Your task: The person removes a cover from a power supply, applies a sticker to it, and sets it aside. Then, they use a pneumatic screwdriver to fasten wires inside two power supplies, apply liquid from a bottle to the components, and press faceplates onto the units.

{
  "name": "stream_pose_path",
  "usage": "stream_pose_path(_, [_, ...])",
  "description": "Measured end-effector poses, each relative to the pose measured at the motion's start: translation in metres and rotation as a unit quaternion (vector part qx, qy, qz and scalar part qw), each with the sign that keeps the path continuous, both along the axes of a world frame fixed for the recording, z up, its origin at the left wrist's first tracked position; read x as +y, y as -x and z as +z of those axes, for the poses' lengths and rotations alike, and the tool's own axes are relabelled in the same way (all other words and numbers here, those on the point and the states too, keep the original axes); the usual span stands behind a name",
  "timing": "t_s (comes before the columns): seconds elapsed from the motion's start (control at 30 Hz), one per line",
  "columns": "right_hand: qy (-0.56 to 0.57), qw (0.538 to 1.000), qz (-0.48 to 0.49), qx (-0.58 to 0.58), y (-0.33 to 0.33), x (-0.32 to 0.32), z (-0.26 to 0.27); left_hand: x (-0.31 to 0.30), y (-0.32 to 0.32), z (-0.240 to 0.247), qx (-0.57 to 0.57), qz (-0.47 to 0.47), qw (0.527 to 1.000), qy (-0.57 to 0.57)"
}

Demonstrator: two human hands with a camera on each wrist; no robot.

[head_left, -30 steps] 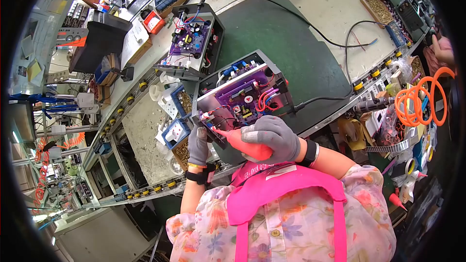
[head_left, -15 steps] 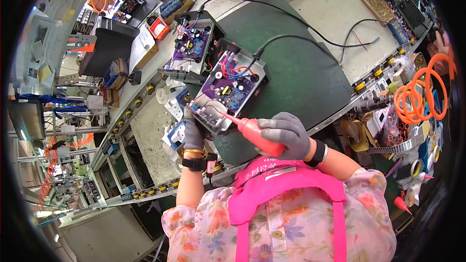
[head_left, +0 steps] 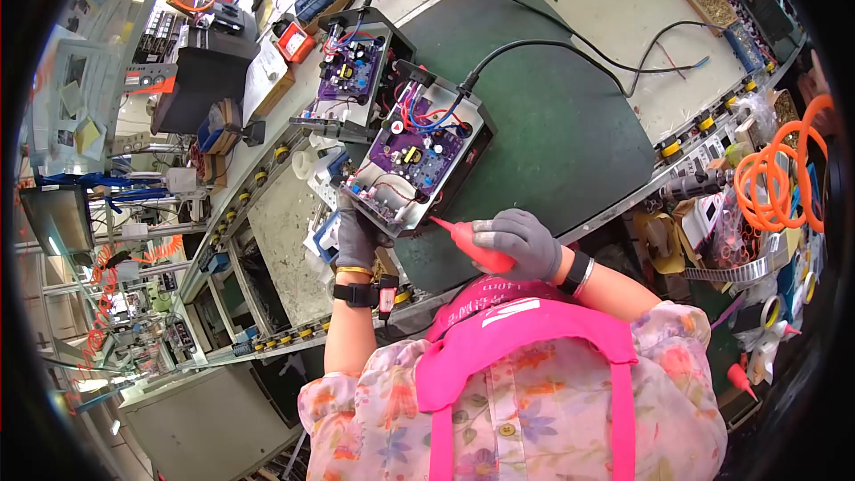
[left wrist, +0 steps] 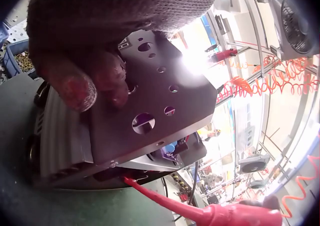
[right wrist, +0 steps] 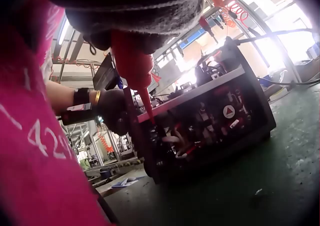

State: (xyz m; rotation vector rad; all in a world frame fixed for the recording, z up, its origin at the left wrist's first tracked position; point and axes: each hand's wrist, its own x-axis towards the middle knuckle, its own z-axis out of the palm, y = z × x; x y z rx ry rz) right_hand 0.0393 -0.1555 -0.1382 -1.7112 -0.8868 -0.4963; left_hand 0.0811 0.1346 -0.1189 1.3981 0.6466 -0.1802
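Observation:
In the head view, an open electronics chassis (head_left: 405, 183) with a purple circuit board and cables lies on the green mat. The left hand (head_left: 358, 239), gloved in grey, grips its front corner. Bent left fingers (left wrist: 75, 88) rest against the perforated grey panel (left wrist: 165, 93) in the left wrist view. The right hand (head_left: 523, 245), gloved too, holds a red squeeze bottle (head_left: 476, 248) with its narrow nozzle pointing at the chassis's near right side. In the right wrist view, the bottle's nozzle (right wrist: 145, 103) reaches the chassis's open side (right wrist: 215, 121), among wires and dark parts.
A second open chassis (head_left: 352, 71) stands behind the first, close to it. Black cables (head_left: 570, 44) run across the green mat (head_left: 552, 142). Blue parts bins (head_left: 328, 236) sit left of the left hand. An orange coiled hose (head_left: 775, 178) hangs at the right.
The chassis has been turned and tilted, so its purple board now faces upward. The bottle's nozzle has moved from the front left corner, across the front interior, to the near right side.

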Motion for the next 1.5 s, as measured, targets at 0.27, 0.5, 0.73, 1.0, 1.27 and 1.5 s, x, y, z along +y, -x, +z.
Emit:
stream_pose_path(0.27, [0.045,0.998,0.024,0.031,-0.004,0.014,-0.037,0.003,0.0,-0.005,-0.032,0.008,0.998,0.055])
stream_pose_path(0.5, [0.041,0.999,0.035,0.01,-0.01,0.029,-0.046,0.003,0.0,-0.001,-0.026,0.013,0.998,0.05])
stream_pose_path(0.73, [0.055,0.997,0.032,0.033,-0.013,0.034,-0.047,0.014,0.001,-0.006,-0.016,-0.027,0.993,0.11])
stream_pose_path(1.0, [-0.046,0.998,0.034,0.04,-0.018,-0.001,0.014,-0.013,-0.002,0.008,-0.037,0.056,0.998,0.019])
stream_pose_path(1.27, [-0.113,0.994,0.002,0.009,-0.055,0.044,0.038,-0.005,-0.003,-0.002,-0.043,0.057,0.997,0.042])
stream_pose_path(1.5, [-0.083,0.997,0.006,-0.008,-0.071,0.07,0.026,0.006,0.0,-0.002,-0.036,-0.015,0.996,0.075])
